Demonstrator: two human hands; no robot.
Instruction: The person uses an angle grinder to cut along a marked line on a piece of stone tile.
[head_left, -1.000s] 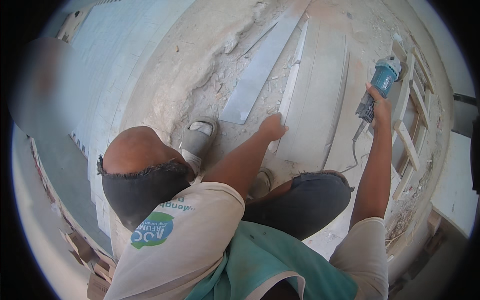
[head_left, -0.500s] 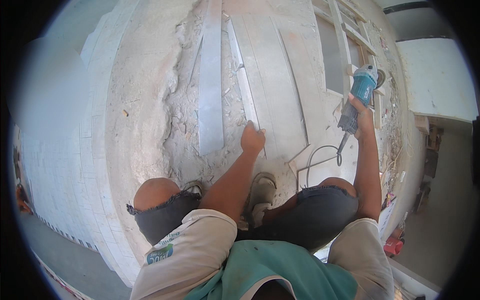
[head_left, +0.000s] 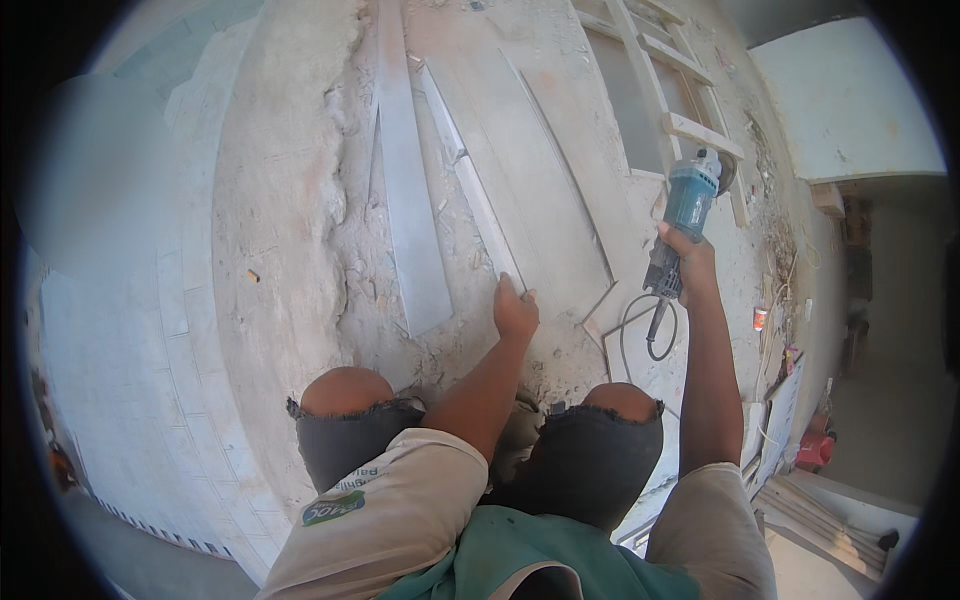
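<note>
My left hand (head_left: 515, 310) grips the near end of a narrow white strip (head_left: 470, 190) lying along the edge of a wide grey board (head_left: 525, 175). Left of it, a long pale blue-grey plank (head_left: 408, 190) lies on the rubble. My right hand (head_left: 688, 262) is wrapped round the body of a teal and black angle grinder (head_left: 688, 200), held upper right with its disc near a wooden frame. The grinder's cord (head_left: 622, 340) loops down beside my right knee.
A broken concrete ledge (head_left: 275, 220) and pale tiles (head_left: 170, 380) run along the left. A slatted wooden frame (head_left: 695, 130) lies upper right. Debris, a small cup (head_left: 760, 318) and red items (head_left: 815, 450) are at the right, beside a white surface (head_left: 850, 100). My knees flank my left arm.
The view has swung round, so the planks now run more vertically. My knees appear closer to level. The grinder appears further left, still in my right hand; my left hand stays on the strip.
</note>
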